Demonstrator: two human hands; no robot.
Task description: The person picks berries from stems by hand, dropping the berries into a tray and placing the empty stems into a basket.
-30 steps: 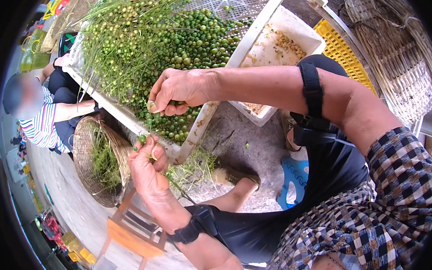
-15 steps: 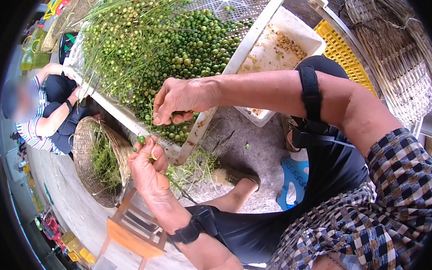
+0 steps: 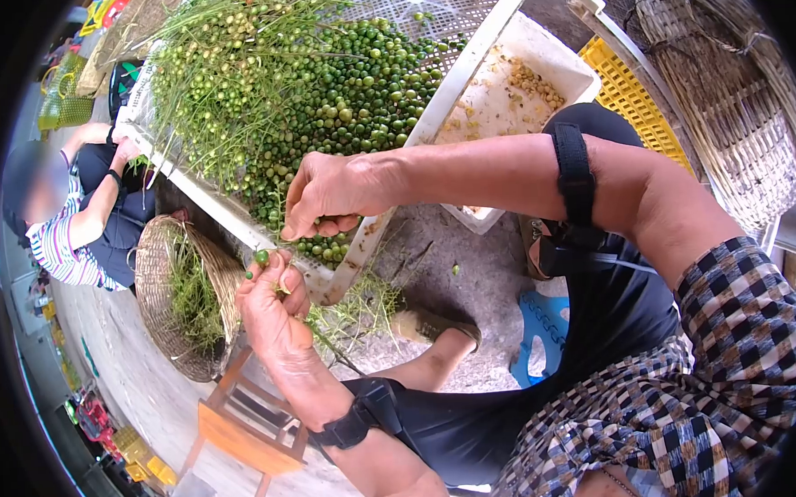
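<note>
My left hand [image 3: 274, 300] is closed around a small sprig, and its round green fruits [image 3: 262, 257] poke out above the thumb and finger. Just above it, my right hand [image 3: 329, 196] is pinched, thumb against fingers, beside a thin green stem; what lies between its fingertips is too small to make out. The two hands almost touch over the near corner of a white plastic crate [image 3: 363, 254]. Loose green fruits [image 3: 365, 99] fill much of that crate, with a heap of fruiting stems [image 3: 222, 87] on its left side.
A white tub [image 3: 497, 84] with yellowish bits adjoins the crate. Below it stands a woven basket [image 3: 151, 286] of stripped stems. A co-worker [image 3: 85, 209] sits at the crate's far left edge. A wooden stool [image 3: 246, 424] and a yellow crate [image 3: 626, 87] are nearby.
My right hand has dropped slightly towards my left hand, which stays nearly still. The co-worker's hands have shifted at the crate's edge, and some green now shows by them.
</note>
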